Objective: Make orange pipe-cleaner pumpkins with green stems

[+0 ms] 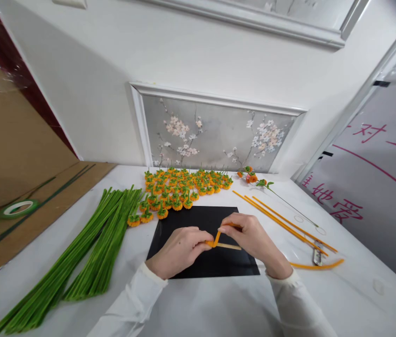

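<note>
At the grip: pinching orange strip (pixel 218 238) with both hands, above black mat (pixel 219 267). Left hand (pixel 185 249) closed narrow, thumb and fingers on the strip where bunched against pale stick (pixel 231 246). Right hand (pixel 253 236) closed narrow as well, thumb and forefinger on the same strip, bent upward between the two pinches; more orange showing at the right fingers. Cannot tell whether joined to curved orange length (pixel 320 267) emerging beside the right wrist. Pale stick pointing right from the left fingertips, passing below the right hand.

Just right of the grip: straight orange strips (pixel 280 219) lying slantwise on white tabletop (pixel 219 309), with small metal tool (pixel 318 254) at their nearer ends, too small to identify.

Left of the grip: long green stems (pixel 94 252), heaped in two overlapping bunches.

Beyond the grip: many orange flower heads (pixel 177 204), set close together, green side up with short tips upright; nearest ones by the mat's far edge. Beyond and right: a few orange-red flowers (pixel 252 178), one on a long thin stem.

Far left: green tape roll (pixel 20 209) on cardboard (pixel 48 206). Farthest ahead: framed blossom panel (pixel 215 133) on white wall (pixel 89 93). Far right: whiteboard (pixel 370 173) with red handwriting.
</note>
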{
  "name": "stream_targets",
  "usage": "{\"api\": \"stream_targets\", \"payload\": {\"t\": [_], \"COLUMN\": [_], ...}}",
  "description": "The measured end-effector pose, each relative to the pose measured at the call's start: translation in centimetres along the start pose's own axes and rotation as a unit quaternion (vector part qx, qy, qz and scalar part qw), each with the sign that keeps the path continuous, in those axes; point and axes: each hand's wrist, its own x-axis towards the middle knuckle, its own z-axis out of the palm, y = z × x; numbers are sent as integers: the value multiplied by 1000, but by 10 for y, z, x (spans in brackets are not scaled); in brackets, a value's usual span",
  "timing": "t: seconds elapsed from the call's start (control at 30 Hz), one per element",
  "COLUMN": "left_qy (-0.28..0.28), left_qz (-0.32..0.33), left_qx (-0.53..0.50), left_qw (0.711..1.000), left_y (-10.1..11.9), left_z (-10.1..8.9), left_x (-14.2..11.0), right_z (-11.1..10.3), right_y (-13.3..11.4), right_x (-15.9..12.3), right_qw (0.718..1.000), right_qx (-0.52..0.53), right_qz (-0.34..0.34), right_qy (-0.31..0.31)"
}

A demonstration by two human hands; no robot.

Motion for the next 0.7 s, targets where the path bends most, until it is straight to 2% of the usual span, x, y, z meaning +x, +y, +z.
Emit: {"api": "stream_targets", "payload": {"t": [0.1, 0.2, 0.37, 0.47, 0.57, 0.7], "left_qy": [-3, 11, 48, 97, 125, 110], "left_qz": [13, -4, -6, -11, -51, -82], "left_qx": [-43, -92, -122, -134, -132, -89], "left_qw": [999, 996, 991, 986, 982, 987], "left_y": [6, 12, 11, 3, -3, -3], "left_z": [-2, -4, -2, 3, 7, 7], "left_x": [1, 1, 1, 1, 2, 2], "right_z": [0, 1, 5, 6, 7, 11], "right_y": [11, 19, 13, 8, 9, 17], "right_x": [2, 3, -2, -5, -8, -9], "right_qw": [996, 990, 979, 975, 970, 960], "right_qx": [29, 41, 54, 33, 35, 135], "right_qz": [65, 102, 68, 84, 89, 128], "right_qy": [-44, -93, -185, -201, -221, -208]}}
